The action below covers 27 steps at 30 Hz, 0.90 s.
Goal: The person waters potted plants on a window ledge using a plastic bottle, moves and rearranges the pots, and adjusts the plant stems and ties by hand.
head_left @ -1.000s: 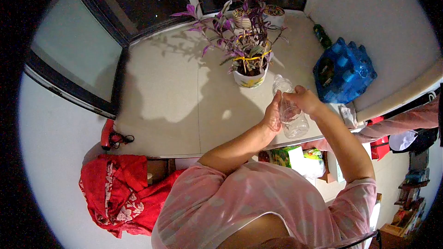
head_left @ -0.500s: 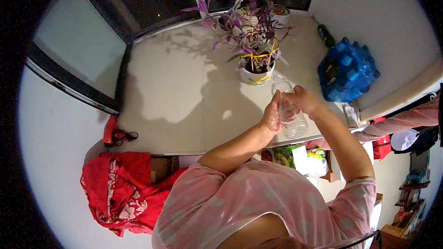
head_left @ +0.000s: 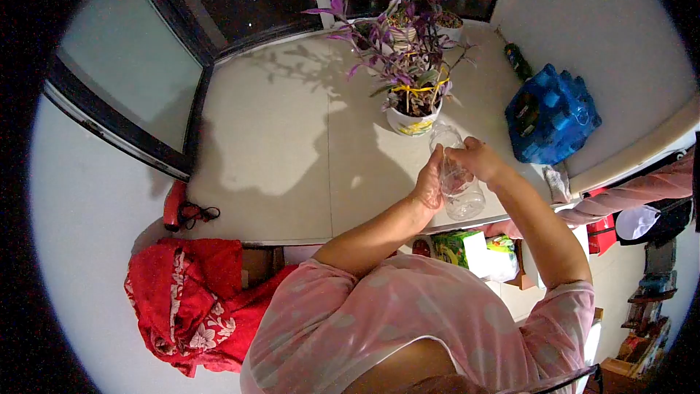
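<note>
A clear plastic bottle [head_left: 464, 203] is held tilted between both hands over the front edge of the ledge. My left hand [head_left: 432, 181] wraps its near-left side, thumb pointing up along it. From the right, my right hand [head_left: 477, 158] grips it with bent fingers across the upper part. The bottle looks see-through, and I cannot make out any liquid in it. Just beyond it stands a white pot [head_left: 413, 122] with a yellow pattern, holding a purple-leaved plant [head_left: 412, 66] tied with a yellow band.
Further back are more potted plants, including a white pot [head_left: 450, 29] by the window. To the right sit a blue wrapped pack of bottles [head_left: 554, 113] and a dark green bottle [head_left: 517, 60]. At left are a red hair dryer [head_left: 173, 204] and red cloth [head_left: 189, 299].
The view has shifted slightly, so the plants and ledge appear a little lower and further right. Both hands keep the same hold on the bottle.
</note>
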Tool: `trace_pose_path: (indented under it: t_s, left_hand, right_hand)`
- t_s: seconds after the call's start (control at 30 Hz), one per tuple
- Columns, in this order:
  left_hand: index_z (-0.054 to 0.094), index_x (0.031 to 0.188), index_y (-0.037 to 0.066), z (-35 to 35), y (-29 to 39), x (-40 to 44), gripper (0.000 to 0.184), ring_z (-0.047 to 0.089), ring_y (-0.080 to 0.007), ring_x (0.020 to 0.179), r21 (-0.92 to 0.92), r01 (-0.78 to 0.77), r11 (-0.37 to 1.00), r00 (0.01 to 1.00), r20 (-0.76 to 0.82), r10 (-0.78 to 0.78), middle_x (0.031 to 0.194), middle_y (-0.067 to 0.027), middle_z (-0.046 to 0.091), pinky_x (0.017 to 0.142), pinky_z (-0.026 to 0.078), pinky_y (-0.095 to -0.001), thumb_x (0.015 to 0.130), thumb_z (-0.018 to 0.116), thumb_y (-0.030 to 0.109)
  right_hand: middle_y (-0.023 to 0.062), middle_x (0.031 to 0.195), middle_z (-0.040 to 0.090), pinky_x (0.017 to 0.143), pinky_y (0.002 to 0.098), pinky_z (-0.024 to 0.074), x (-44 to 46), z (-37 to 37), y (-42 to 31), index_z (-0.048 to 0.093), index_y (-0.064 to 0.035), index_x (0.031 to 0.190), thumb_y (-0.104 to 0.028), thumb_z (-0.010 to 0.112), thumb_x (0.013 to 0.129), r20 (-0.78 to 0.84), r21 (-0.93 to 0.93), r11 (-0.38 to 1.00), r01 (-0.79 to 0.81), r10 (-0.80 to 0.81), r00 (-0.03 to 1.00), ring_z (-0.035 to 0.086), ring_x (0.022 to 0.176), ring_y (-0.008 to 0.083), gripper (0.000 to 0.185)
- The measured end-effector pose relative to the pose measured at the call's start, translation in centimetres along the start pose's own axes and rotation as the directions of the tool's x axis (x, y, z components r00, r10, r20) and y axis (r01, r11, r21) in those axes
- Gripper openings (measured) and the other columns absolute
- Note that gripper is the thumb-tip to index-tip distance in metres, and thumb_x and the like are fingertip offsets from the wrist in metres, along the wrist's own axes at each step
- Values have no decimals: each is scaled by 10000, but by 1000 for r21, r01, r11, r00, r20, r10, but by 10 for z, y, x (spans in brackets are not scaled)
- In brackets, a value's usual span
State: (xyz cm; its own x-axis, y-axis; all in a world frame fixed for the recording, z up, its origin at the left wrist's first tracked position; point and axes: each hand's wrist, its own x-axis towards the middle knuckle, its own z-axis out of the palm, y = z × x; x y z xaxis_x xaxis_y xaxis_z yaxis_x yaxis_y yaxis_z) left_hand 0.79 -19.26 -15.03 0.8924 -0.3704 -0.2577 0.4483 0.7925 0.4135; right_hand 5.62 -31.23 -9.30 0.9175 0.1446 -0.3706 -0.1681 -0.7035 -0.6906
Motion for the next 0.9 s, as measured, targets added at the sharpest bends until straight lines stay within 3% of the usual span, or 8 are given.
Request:
trace_pose_path:
  t_s: [0.4, 0.6, 0.73, 0.8, 0.9]
  left_hand:
    - [576, 963, 87, -17, 4, 5, 519, 606, -171, 679, -33, -32, 999, 993, 109, 35, 798, -51, 620, 596, 501, -292, 820, 522, 583]
    - [574, 976, 86, -13, 11, -2, 529, 610, -180, 689, -18, -10, 1000, 1000, 23, 10, 804, -49, 622, 602, 505, -295, 811, 533, 587]
    - [574, 977, 86, -15, 10, 0, 543, 609, -177, 677, -23, -5, 1000, 1000, 4, 5, 802, -48, 620, 585, 503, -294, 803, 534, 599]
    - [574, 977, 86, -13, 11, -2, 543, 608, -176, 669, -30, -12, 999, 1000, -27, 11, 801, -48, 619, 576, 502, -294, 806, 531, 599]
    - [573, 977, 85, -18, 11, 1, 543, 606, -174, 660, -14, -2, 1000, 998, 68, 3, 800, -48, 618, 568, 500, -294, 810, 524, 600]
  right_hand:
    - [223, 863, 639, 620, 352, 511, 5, 6, -9, 553, 86, 968, -489, 660, 733, 50, 10, 1000, 13, -13, 999, 659, 739, 275, 630]
    - [230, 886, 635, 657, 349, 513, 5, 7, -13, 554, 89, 967, -593, 626, 717, 88, 16, 1000, 19, -20, 996, 657, 778, 295, 730]
    - [217, 853, 641, 646, 350, 517, 12, 10, -6, 556, 90, 944, -629, 607, 712, 127, -42, 992, 120, -114, 985, 660, 777, 281, 757]
    - [212, 842, 643, 646, 351, 520, 18, 14, 0, 557, 89, 936, -643, 603, 708, 66, -24, 999, 44, -42, 997, 662, 781, 265, 768]
    - [215, 845, 643, 643, 349, 522, 21, 15, 0, 559, 83, 940, -640, 603, 712, 68, -42, 997, 64, -61, 996, 666, 755, 258, 759]
